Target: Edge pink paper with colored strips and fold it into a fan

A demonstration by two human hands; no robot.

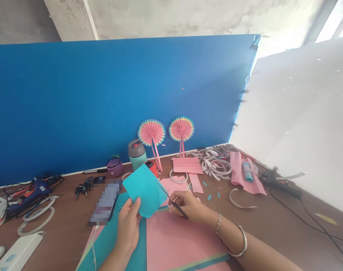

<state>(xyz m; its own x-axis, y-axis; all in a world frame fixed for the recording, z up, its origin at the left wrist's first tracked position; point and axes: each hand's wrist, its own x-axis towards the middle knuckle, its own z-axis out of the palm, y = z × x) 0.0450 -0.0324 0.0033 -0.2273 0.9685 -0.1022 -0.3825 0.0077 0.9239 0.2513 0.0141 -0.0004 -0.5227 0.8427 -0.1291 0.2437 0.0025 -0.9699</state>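
My left hand point(129, 222) pinches a turquoise piece of paper point(144, 186) by its lower edge, thumb on top, and holds it up off the table. In my right hand point(185, 206) is a pair of scissors point(179, 209) with dark handles, its blades at the paper's right edge. Whether the blades are parted I cannot tell. Beneath both hands lie large sheets of pink paper point(182, 237) and teal paper point(109, 241). Small turquoise scraps point(209, 197) are scattered right of the scissors.
Two round pleated paper fans point(151, 132) lean on the blue partition point(103, 94). Before them are a pleated pink strip point(187, 165), a green flask point(137, 156) and white tape coils point(218, 167). A phone point(106, 201) and a glue gun point(37, 192) lie left; a black tool with a cable point(281, 184) lies right.
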